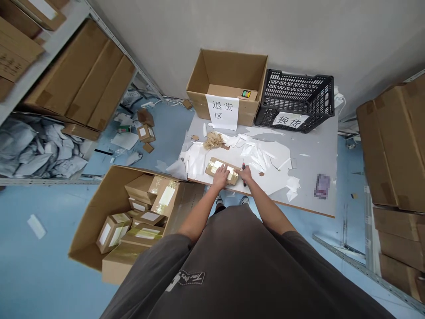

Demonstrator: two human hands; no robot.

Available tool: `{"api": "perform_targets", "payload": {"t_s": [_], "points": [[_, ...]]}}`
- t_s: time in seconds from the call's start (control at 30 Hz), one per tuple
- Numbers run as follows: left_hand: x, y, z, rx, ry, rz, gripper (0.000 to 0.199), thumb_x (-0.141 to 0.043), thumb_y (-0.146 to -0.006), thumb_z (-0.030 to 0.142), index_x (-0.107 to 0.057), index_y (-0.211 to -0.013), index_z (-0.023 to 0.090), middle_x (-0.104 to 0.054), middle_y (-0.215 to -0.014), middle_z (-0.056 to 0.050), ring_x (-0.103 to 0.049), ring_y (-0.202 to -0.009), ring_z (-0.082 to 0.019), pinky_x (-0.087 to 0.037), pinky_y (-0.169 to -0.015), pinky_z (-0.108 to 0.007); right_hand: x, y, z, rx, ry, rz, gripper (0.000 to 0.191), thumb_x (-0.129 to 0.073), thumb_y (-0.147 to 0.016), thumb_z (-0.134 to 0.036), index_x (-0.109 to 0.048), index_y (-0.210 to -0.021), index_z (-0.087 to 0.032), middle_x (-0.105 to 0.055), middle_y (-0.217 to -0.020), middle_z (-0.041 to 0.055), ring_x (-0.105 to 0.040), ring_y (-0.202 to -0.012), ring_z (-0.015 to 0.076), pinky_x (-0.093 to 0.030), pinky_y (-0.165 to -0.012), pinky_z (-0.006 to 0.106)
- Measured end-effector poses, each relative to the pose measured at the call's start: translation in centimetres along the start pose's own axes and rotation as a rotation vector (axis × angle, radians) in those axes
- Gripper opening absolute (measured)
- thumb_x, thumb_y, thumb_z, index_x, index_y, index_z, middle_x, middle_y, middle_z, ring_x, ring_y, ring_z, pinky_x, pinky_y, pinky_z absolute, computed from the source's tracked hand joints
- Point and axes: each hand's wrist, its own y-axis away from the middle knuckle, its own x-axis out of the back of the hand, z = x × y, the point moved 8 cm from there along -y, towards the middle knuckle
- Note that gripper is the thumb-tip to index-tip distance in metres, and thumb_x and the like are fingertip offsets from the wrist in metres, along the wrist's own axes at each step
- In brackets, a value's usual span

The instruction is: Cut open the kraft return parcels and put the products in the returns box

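Observation:
A small taped cardboard box (234,178) with a white label lies near the front edge of the table. My left hand (221,176) rests on top of it, fingers spread over the label. At the box's right end, my right hand (246,173) is closed around a slim cutter knife (245,182) with a black and red handle, its thin tip pointing away from me. Just beyond the box sits a clump of crumpled brown packing paper (213,140), among white paper scraps (259,157).
On the table (308,166) stand an open carton (195,91) and a black plastic crate (282,99), both with paper signs. At the lower left, a large carton (89,217) holds several taped boxes. Shelves (69,29) with cartons rise on the left; stacked cartons (388,146) stand right.

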Motion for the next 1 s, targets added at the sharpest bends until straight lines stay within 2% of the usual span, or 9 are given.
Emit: {"api": "perform_targets", "payload": {"t_s": [0.17, 0.27, 0.33, 0.47, 0.67, 0.73, 0.8, 0.9, 1.0], "points": [[-0.5, -0.3, -0.5, 0.03, 0.019, -0.032, 0.08, -0.099, -0.066, 0.023, -0.066, -0.139, 0.016, -0.044, -0.174, -0.024, -0.039, -0.164, -0.041, -0.034, -0.133, -0.054, 1.1, 2.8, 2.7, -0.001, -0.154, -0.307, 0.039, -0.062, -0.1, -0.062, -0.04, -0.098, -0.03, -0.055, -0.064, -0.0087, -0.05, -0.05, 0.0156, -0.044, -0.052, 0.026], [-0.3, -0.7, -0.6, 0.038, 0.008, -0.039, 0.088, -0.1, -0.063, 0.024, -0.066, -0.143, 0.015, -0.045, -0.174, -0.024, -0.041, -0.163, -0.043, -0.036, -0.132, -0.053, 1.2, 4.0, 3.1, 0.046, -0.094, -0.462, 0.039, -0.063, -0.1, -0.062, -0.045, -0.092, -0.028, -0.058, -0.061, -0.0079, -0.051, -0.046, 0.0142, -0.043, -0.05, 0.025], [-0.2, -0.9, -0.5, 0.042, 0.005, -0.043, 0.09, -0.101, -0.062, 0.024, -0.066, -0.144, 0.015, -0.046, -0.173, -0.024, -0.042, -0.162, -0.043, -0.036, -0.132, -0.054, 1.3, 4.3, 2.7, 0.09, -0.001, -0.511, 0.04, -0.068, -0.098, -0.061, -0.051, -0.086, -0.027, -0.061, -0.06, -0.0057, -0.053, -0.046, 0.0141, -0.042, -0.05, 0.025], [-0.2, -0.7, -0.5, 0.055, 0.035, -0.029, 0.088, -0.101, -0.06, 0.023, -0.067, -0.141, 0.014, -0.047, -0.172, -0.025, -0.042, -0.162, -0.044, -0.036, -0.133, -0.052, 1.2, 4.0, 2.0, 0.115, 0.17, -0.54, 0.045, -0.074, -0.095, -0.058, -0.053, -0.073, -0.025, -0.056, -0.051, -0.0041, -0.048, -0.042, 0.0147, -0.04, -0.05, 0.028], [-0.3, -0.2, -0.5, 0.074, 0.008, -0.028, 0.095, -0.103, -0.059, 0.025, -0.064, -0.145, 0.017, -0.048, -0.171, -0.024, -0.041, -0.163, -0.042, -0.035, -0.133, -0.051, 0.3, 4.6, 3.1, -0.007, 0.15, -0.635, 0.044, -0.079, -0.091, -0.056, -0.054, -0.071, -0.026, -0.052, -0.047, -0.002, -0.046, -0.044, 0.0169, -0.041, -0.051, 0.03], [-0.1, -0.2, -0.4, 0.083, -0.008, -0.023, 0.098, -0.104, -0.06, 0.027, -0.061, -0.148, 0.015, -0.049, -0.17, -0.026, -0.042, -0.163, -0.041, -0.035, -0.133, -0.049, -0.5, 5.4, 3.4, -0.01, 0.182, -0.685, 0.042, -0.079, -0.091, -0.053, -0.055, -0.07, -0.025, -0.053, -0.048, -0.0018, -0.046, -0.045, 0.0165, -0.041, -0.052, 0.03], [0.2, -0.4, -0.3, 0.091, -0.017, -0.021, 0.102, -0.105, -0.061, 0.029, -0.059, -0.151, 0.012, -0.05, -0.169, -0.028, -0.043, -0.162, -0.042, -0.036, -0.132, -0.048, -1.0, 6.2, 3.4, 0.024, 0.193, -0.683, 0.04, -0.08, -0.089, -0.049, -0.056, -0.068, -0.025, -0.053, -0.049, -0.0025, -0.047, -0.047, 0.0162, -0.042, -0.054, 0.029], [0.6, -0.5, -0.1, 0.084, -0.023, -0.03, 0.094, -0.105, -0.065, 0.033, -0.063, -0.147, 0.015, -0.048, -0.171, -0.025, -0.043, -0.162, -0.043, -0.039, -0.129, -0.049, -0.1, 7.0, 3.4, 0.113, 0.162, -0.595, 0.038, -0.078, -0.089, -0.046, -0.057, -0.067, -0.024, -0.055, -0.051, -0.0035, -0.051, -0.052, 0.0167, -0.043, -0.058, 0.027], [1.0, -0.5, -0.1, 0.087, 0.023, -0.005, 0.084, -0.095, -0.081, 0.045, -0.06, -0.154, 0.022, -0.054, -0.169, -0.018, -0.045, -0.16, -0.041, -0.044, -0.126, -0.051, 2.4, 7.4, 4.6, 0.129, 0.162, -0.531, 0.034, -0.072, -0.094, -0.045, -0.058, -0.071, -0.024, -0.058, -0.054, -0.0033, -0.053, -0.056, 0.0177, -0.043, -0.06, 0.027]]}}
